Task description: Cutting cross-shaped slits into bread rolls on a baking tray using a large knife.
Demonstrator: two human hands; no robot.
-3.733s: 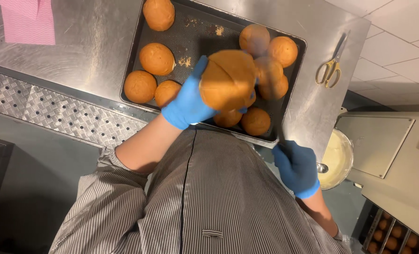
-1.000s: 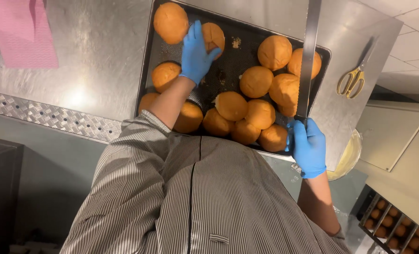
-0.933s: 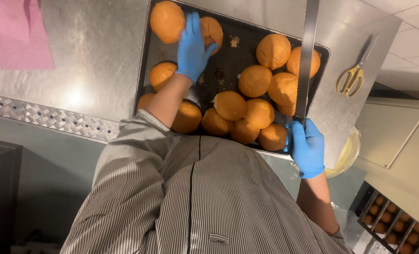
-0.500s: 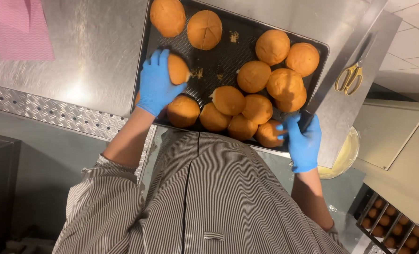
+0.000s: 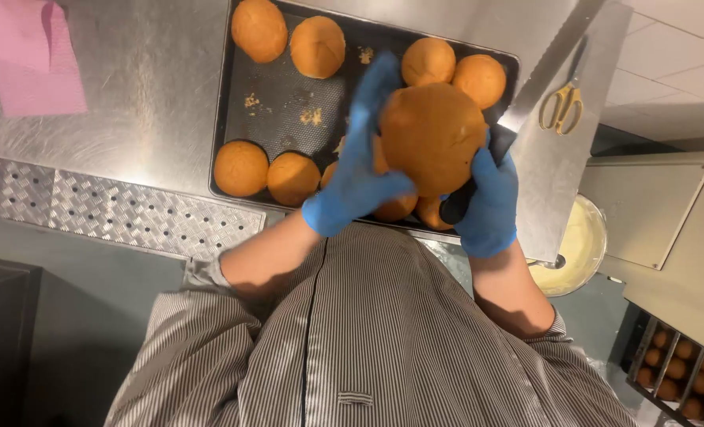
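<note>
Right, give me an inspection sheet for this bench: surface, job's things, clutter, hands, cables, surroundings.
Surface: brushed steel counter with a patterned steel strip along its near edge.
Job's things: dark rectangular baking tray with round golden-brown buns and crumbs; one large round bun held up above the tray; long serrated bread knife with a black handle.
Clutter: pink cloth at the far left; yellow-handled scissors to the right of the tray.
Hands: blue-gloved left hand grips the large bun; blue-gloved right hand grips the knife handle beside it.
Cables: nothing seen.
Surroundings: round bowl of pale cream below the counter; rack of more buns lower right.
</note>
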